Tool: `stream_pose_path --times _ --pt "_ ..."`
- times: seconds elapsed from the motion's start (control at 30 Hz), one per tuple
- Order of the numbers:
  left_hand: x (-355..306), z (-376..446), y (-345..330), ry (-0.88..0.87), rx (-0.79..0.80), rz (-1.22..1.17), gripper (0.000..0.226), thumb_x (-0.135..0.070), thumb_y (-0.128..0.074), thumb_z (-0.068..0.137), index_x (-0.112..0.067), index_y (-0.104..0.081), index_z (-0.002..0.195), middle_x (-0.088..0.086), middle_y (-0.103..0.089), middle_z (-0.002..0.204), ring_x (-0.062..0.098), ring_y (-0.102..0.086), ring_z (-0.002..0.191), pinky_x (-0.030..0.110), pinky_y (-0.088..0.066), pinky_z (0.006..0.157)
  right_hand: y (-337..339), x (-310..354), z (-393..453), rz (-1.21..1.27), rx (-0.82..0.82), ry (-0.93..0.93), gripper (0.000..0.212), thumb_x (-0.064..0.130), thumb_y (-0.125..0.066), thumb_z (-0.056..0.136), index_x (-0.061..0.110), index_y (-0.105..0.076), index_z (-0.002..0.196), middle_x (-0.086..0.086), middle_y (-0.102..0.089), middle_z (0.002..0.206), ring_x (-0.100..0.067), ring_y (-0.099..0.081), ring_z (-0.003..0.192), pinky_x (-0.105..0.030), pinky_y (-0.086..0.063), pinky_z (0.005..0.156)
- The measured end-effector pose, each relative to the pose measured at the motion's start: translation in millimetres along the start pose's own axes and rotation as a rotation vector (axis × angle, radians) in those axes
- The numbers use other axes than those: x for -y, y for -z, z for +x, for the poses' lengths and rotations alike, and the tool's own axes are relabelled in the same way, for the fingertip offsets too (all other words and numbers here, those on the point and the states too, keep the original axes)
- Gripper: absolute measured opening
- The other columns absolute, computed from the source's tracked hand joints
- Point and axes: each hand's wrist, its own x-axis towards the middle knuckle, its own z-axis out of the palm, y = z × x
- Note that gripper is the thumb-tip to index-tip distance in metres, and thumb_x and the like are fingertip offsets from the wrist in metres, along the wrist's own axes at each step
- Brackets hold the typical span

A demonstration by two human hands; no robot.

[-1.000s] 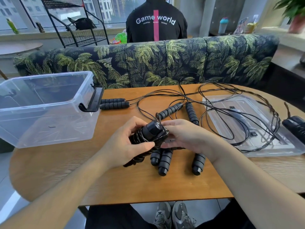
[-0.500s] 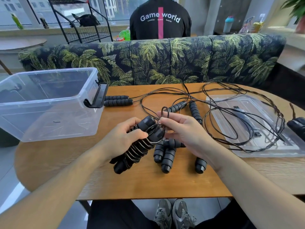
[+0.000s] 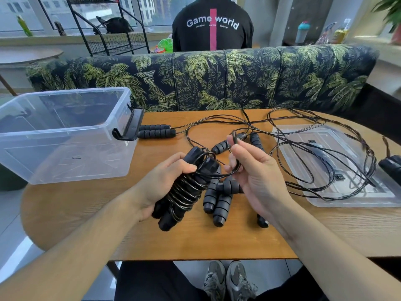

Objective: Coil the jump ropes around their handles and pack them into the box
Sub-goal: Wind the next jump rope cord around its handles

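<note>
Handles (image 3: pixel 184 187) of one jump rope, a black pair held side by side w/ cord coiled round them in many turns, are gripped by the left hand (image 3: pixel 160 187), fingers curled round the bundle, thumb laid on its upper part; the bundle is held tilted above the table (image 3: pixel 86 213), top end pointing away and to the right. Cord end (image 3: pixel 235 148) is pinched by the right hand (image 3: pixel 256 177) betw. thumb and fingertips, raised just right of the bundle's top, a small loop standing up above the fingers and a strand running back to the coil. Loose handles (image 3: pixel 217 198) of other ropes are seen lying on the table directly under and betw. the hands, approx. four or five, partly hidden by the right hand. Two more handles (image 3: pixel 156 131) are laid parallel beside the black latch of the clear box (image 3: pixel 65 135), which is set at the table's left edge w/o lid; nothing can be made out inside it. Uncoiled cords (image 3: pixel 325 166) are spread in tangled loops across the table's right half and over the clear lid (image 3: pixel 347 198) lying flat there. Palm-print sofa (image 3: pixel 217 79) is placed behind the table, and a person in a black shirt (image 3: pixel 212 27) is seated beyond it, back turned.
</note>
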Motion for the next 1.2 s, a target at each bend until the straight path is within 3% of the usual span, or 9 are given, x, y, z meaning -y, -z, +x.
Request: stream_pose_path --times 0.13,0.27,0.47,0.57,0.63,0.73,0.9,1.03,1.2 --pt "2 0 -2 0.028 -0.018 -0.040 0.036 -0.029 -0.063 0.092 -0.001 -0.052 0.112 0.021 -0.060 0.096 0.032 -0.060 0.074 0.040 -0.053 0.062 5 0 -6 -0.446 -0.054 0.201 0.023 0.024 -0.078 0.078 0.034 -0.078 0.099 0.005 -0.078 0.084 -0.007 -0.068 0.083 -0.021 -0.054 0.081" --pt "4 0 -7 0.026 -0.052 -0.020 0.019 -0.029 -0.061 0.095 -0.012 -0.059 0.102 0.020 -0.062 0.091 0.032 -0.062 0.073 0.039 -0.054 0.062 18 -5 -12 -0.905 -0.015 0.425 0.028 0.018 -0.074 0.089 0.026 -0.075 0.115 0.012 -0.066 0.070 -0.002 -0.058 0.070 -0.009 -0.043 0.067" --pt "8 4 -20 0.012 -0.164 0.034 0.031 -0.046 -0.063 0.094 -0.015 -0.062 0.099 0.014 -0.067 0.086 0.031 -0.065 0.075 0.047 -0.055 0.071 24 -12 -17 -1.274 0.023 0.573 0.033 0.022 -0.069 0.094 0.019 -0.070 0.127 0.010 -0.059 0.072 -0.010 -0.050 0.074 -0.018 -0.041 0.067" --pt "9 5 -27 -0.008 -0.215 0.048 0.043 -0.055 -0.059 0.094 -0.012 -0.062 0.100 0.014 -0.067 0.083 0.031 -0.065 0.073 0.044 -0.057 0.067 24 -11 -20 -1.351 -0.015 0.606 0.032 0.022 -0.068 0.095 0.016 -0.070 0.126 0.009 -0.057 0.071 -0.015 -0.050 0.073 -0.025 -0.043 0.064" --pt "10 5 -30 -0.030 -0.217 0.090 0.034 -0.051 -0.058 0.097 -0.018 -0.064 0.093 0.012 -0.065 0.083 0.030 -0.064 0.073 0.044 -0.057 0.068 25 -9 -23 -1.385 -0.038 0.637 0.031 0.021 -0.069 0.094 0.014 -0.071 0.125 0.006 -0.059 0.071 -0.017 -0.051 0.071 -0.031 -0.047 0.061" --pt "10 5 -32 -0.060 -0.206 0.127 0.024 -0.045 -0.059 0.097 -0.030 -0.066 0.080 0.012 -0.066 0.083 0.031 -0.065 0.075 0.053 -0.058 0.074 24 -8 -27 -1.406 -0.075 0.676 0.032 0.017 -0.071 0.093 0.010 -0.071 0.124 0.010 -0.052 0.070 -0.014 -0.044 0.068 -0.026 -0.042 0.061" --pt "7 0 -37 -0.068 -0.177 0.172 0.015 -0.035 -0.063 0.097 -0.020 -0.063 0.097 0.014 -0.069 0.083 0.029 -0.068 0.066 0.043 -0.060 0.060 26 -11 -32 -1.454 -0.092 0.754 0.032 0.013 -0.072 0.092 0.006 -0.071 0.122 0.006 -0.056 0.072 -0.015 -0.041 0.070 -0.027 -0.040 0.062" --pt "5 -5 -41 -0.091 -0.160 0.256 0.016 -0.030 -0.070 0.092 -0.020 -0.060 0.098 0.012 -0.073 0.079 0.031 -0.071 0.064 0.043 -0.060 0.054 30 -20 -38 -1.398 -0.084 0.792 0.030 0.018 -0.067 0.095 0.005 -0.071 0.122 0.003 -0.065 0.079 -0.015 -0.046 0.074 -0.029 -0.046 0.066" --pt "5 -8 -41 -0.086 -0.125 0.313 0.011 -0.035 -0.072 0.090 -0.030 -0.062 0.090 0.017 -0.073 0.087 0.039 -0.071 0.072 0.055 -0.061 0.066 34 -30 -44 -1.136 -0.202 0.710 0.029 0.032 -0.071 0.091 0.013 -0.077 0.112 0.007 -0.061 0.081 -0.014 -0.052 0.075 -0.025 -0.044 0.066"
